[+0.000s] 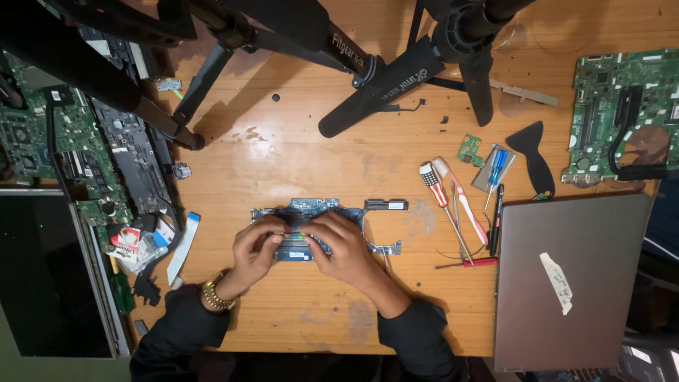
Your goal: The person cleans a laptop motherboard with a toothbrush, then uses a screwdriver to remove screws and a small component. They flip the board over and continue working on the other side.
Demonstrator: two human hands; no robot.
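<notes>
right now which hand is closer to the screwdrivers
Right. The right hand rests on the blue circuit board, on the side toward the screwdrivers; the left hand is on the board's far side.

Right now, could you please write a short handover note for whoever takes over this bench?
Left hand: fingertips pressed on the blue circuit board, holding no tool.
Right hand: also on the board, fingers meeting the left hand's at its middle.
The board lies flat on the wooden table, centre front.
Screwdrivers lie unused to the right, beside a closed grey laptop.
A green board sits far right; opened laptop parts lie left.
What is finished cannot be told.
</notes>
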